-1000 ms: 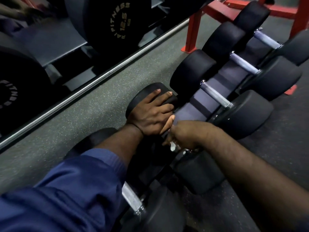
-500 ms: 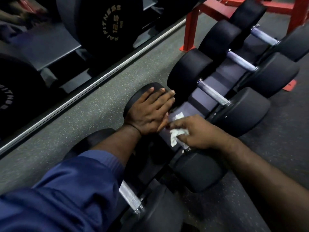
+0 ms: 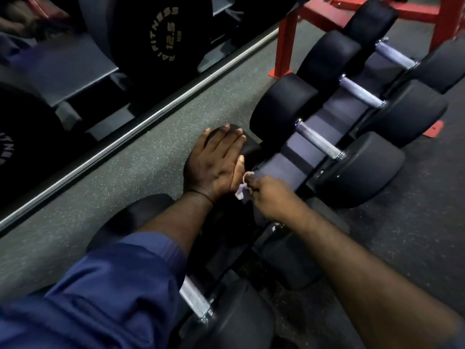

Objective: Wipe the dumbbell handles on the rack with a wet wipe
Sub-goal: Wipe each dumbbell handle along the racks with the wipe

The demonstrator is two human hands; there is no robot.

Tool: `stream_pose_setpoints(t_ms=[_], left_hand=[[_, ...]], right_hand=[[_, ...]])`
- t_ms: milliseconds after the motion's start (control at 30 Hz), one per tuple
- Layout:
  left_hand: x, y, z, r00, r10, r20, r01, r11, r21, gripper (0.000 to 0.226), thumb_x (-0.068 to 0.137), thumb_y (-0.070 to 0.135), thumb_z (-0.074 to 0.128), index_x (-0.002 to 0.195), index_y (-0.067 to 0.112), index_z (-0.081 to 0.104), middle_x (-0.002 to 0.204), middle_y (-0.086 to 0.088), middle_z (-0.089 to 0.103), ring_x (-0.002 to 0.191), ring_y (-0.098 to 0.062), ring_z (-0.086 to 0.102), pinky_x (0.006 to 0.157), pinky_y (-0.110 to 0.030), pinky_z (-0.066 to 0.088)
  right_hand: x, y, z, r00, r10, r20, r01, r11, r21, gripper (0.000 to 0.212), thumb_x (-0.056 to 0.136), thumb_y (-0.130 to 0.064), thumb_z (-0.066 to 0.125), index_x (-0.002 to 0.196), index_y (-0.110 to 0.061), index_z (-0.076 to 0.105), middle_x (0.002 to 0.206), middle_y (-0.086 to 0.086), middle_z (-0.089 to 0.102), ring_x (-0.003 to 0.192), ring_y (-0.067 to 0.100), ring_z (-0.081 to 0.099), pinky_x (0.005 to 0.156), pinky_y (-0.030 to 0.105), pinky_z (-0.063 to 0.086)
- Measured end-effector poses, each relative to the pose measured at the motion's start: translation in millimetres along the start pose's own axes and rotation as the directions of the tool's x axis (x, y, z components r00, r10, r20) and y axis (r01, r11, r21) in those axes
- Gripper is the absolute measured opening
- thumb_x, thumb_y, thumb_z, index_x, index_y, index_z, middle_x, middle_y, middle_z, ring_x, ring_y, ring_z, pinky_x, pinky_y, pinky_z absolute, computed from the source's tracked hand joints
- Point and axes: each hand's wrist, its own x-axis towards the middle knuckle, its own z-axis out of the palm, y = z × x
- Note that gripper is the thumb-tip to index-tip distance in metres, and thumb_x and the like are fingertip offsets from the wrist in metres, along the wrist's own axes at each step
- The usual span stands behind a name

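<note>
Pinching the wipe (image 3: pixel 241 191) between curled fingers, the right hand (image 3: pixel 268 199) sits over a dumbbell's handle, hiding it, low on the rack (image 3: pixel 299 149). The wipe looks thin, limp and damp, so it will likely bunch or slip unless wrapped round the bar; the rough steel seen on the next handle (image 3: pixel 319 142) should drag on it. The left hand (image 3: pixel 214 162) lies flat, fingers straight and together, pressing the dumbbell's heavy head (image 3: pixel 249 150), probably steadying it.
</note>
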Motion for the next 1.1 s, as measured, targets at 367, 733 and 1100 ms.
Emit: stream_pose_setpoints(t_ms=[367,733,1100], left_hand=[[-1.7,-0.7,1.9,0.999,0.035,0.005,-0.036,0.998,0.045,0.045,0.102,0.032,0.045,0.135,0.013,0.069,0.145,-0.004,0.064,0.141,-0.029,0.054,0.118,-0.054,0.036],[-1.6,1.4,1.2,0.999,0.024,-0.03,-0.023,0.999,0.035,0.044,0.101,0.031,0.047,0.133,0.012,0.07,0.142,-0.003,0.066,0.138,-0.028,0.056,0.117,-0.054,0.037],[-1.6,2.3,0.5,1.0,0.015,0.0,-0.015,0.999,0.041,0.044,0.102,0.031,0.047,0.135,0.013,0.069,0.143,-0.003,0.065,0.141,-0.028,0.053,0.117,-0.053,0.037]], right_hand=[[-0.7,-19.9,-17.4,0.99,0.021,0.14,0.024,0.952,-0.306,0.027,0.101,-0.019,0.048,0.126,-0.012,0.055,0.122,0.012,0.063,0.109,0.029,0.06,0.082,0.033,0.045],[23.3,-13.0,27.7,0.991,0.099,0.092,-0.09,0.991,-0.097,0.086,0.076,-0.024,0.08,0.147,-0.007,0.033,0.139,0.012,0.047,0.123,0.031,0.056,0.101,0.036,0.05],[12.8,-9.1,10.5,0.971,0.123,0.206,-0.038,0.927,-0.374,0.078,0.099,-0.029,0.052,0.157,-0.011,0.003,0.151,0.009,0.039,0.131,0.035,0.05,0.107,0.05,0.043]])
